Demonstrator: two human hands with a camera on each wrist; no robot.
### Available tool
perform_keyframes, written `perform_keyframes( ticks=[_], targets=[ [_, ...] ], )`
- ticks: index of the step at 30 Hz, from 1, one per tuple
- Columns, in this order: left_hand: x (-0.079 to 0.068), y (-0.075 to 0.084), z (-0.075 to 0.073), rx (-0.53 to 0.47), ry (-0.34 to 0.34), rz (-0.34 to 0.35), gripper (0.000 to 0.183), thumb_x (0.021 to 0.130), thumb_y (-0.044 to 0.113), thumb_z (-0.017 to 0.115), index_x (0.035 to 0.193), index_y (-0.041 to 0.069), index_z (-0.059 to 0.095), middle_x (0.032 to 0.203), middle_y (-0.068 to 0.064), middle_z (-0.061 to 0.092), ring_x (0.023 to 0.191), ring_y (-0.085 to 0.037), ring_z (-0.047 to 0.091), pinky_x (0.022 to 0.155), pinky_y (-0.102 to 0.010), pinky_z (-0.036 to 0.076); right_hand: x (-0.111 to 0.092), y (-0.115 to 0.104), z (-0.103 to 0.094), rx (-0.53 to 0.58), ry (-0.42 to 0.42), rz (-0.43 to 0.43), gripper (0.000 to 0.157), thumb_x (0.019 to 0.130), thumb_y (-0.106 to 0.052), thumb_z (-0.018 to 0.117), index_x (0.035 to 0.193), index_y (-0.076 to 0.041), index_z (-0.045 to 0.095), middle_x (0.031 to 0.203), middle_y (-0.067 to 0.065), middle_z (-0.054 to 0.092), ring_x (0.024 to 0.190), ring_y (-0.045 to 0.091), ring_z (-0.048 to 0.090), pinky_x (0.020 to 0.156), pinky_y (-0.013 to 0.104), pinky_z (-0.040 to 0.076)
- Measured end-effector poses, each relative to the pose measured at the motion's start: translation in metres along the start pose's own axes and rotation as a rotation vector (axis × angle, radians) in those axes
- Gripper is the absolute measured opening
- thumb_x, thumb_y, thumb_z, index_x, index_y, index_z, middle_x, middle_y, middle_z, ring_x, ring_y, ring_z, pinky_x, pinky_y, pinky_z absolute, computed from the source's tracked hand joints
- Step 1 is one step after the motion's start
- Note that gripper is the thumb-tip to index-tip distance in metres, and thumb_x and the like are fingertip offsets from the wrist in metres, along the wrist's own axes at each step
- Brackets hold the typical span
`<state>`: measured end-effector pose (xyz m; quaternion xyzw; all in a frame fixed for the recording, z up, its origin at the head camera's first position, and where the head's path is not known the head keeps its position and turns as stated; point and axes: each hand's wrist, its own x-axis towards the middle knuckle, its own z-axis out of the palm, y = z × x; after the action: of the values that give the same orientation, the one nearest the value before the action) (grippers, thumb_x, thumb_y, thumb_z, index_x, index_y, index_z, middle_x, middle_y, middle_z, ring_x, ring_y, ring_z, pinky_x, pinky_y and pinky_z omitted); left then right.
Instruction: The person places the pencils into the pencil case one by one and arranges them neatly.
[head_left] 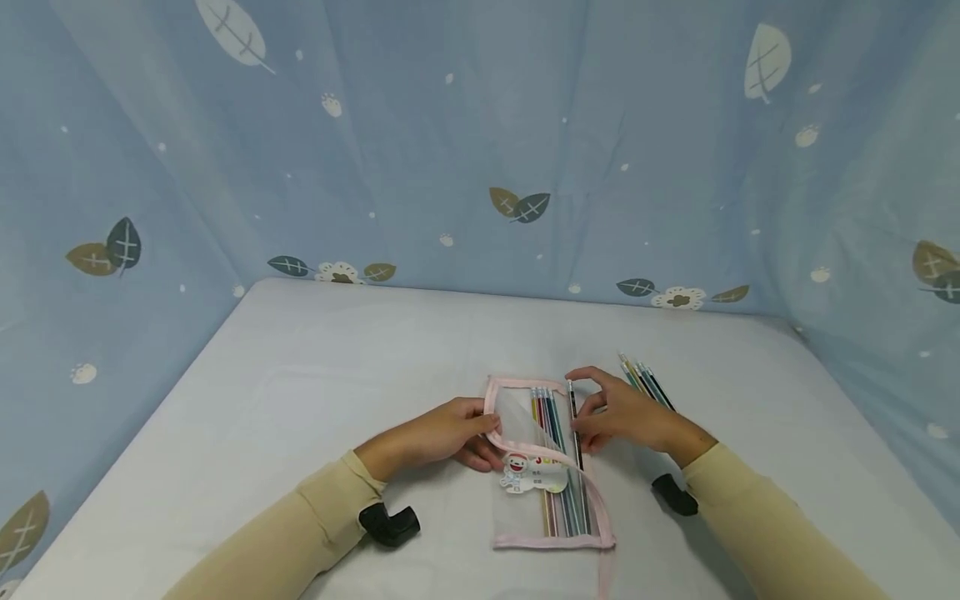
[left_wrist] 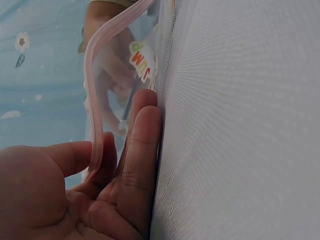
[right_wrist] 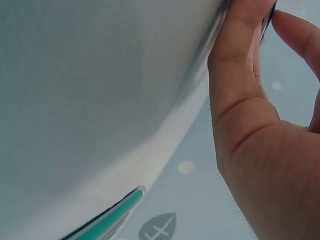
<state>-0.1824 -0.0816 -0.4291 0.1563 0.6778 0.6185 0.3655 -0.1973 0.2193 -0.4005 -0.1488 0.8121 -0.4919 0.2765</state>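
Observation:
A see-through pencil case [head_left: 513, 518] with pink edging lies on the white surface, a cartoon label [head_left: 534, 472] on its front. Several pencils [head_left: 558, 508] in mixed colours lie side by side inside it. My left hand [head_left: 450, 429] pinches the pink zipper edge [left_wrist: 93, 90] between thumb and forefinger and holds the opening up, other fingers beneath. At the case's right side my right hand [head_left: 622, 415] holds a black pencil [head_left: 573, 404] near its upper end. The pencil's lower part passes behind the pink edge into the case.
A small bunch of pencils [head_left: 643, 377] lies just beyond the right forearm; the right wrist view shows a green pencil [right_wrist: 117, 212] there. Black wrist mounts [head_left: 390, 525] sit under both sleeves. A blue leaf-patterned curtain [head_left: 450, 150] hangs around the white table [head_left: 337, 342].

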Motion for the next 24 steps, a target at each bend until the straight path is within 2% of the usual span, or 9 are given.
perform_keyframes(
  ticks=[11,18,24],
  targets=[
    [0.000,0.001,-0.001,0.005,-0.008,-0.002,0.031,0.109,0.021,0.042,0.126,-0.002,0.053,0.106,-0.016,0.072,0.088,-0.019,0.073,0.075,-0.028,0.063,0.010,-0.004,0.007,-0.165,0.008,-0.018,0.067,0.091,-0.012,0.072,0.147,0.000,0.038,0.079,0.010,0.067,0.063,0.021,0.067,0.060,0.036,0.060],
    [0.000,0.002,-0.001,0.008,-0.010,0.005,0.029,0.109,0.021,0.043,0.124,-0.001,0.053,0.107,-0.017,0.073,0.089,-0.020,0.074,0.076,-0.028,0.063,0.013,-0.007,0.012,-0.260,0.041,-0.024,0.068,0.090,-0.012,0.072,0.149,0.001,0.039,0.080,0.007,0.065,0.061,0.019,0.062,0.056,0.033,0.057],
    [0.000,0.000,-0.002,0.010,-0.010,-0.006,0.029,0.109,0.021,0.043,0.123,-0.001,0.054,0.107,-0.017,0.073,0.088,-0.019,0.074,0.076,-0.028,0.063,0.015,-0.009,0.017,-0.260,0.031,-0.034,0.071,0.091,-0.009,0.071,0.151,0.004,0.035,0.081,0.008,0.063,0.063,0.020,0.065,0.057,0.034,0.060]
  ],
)
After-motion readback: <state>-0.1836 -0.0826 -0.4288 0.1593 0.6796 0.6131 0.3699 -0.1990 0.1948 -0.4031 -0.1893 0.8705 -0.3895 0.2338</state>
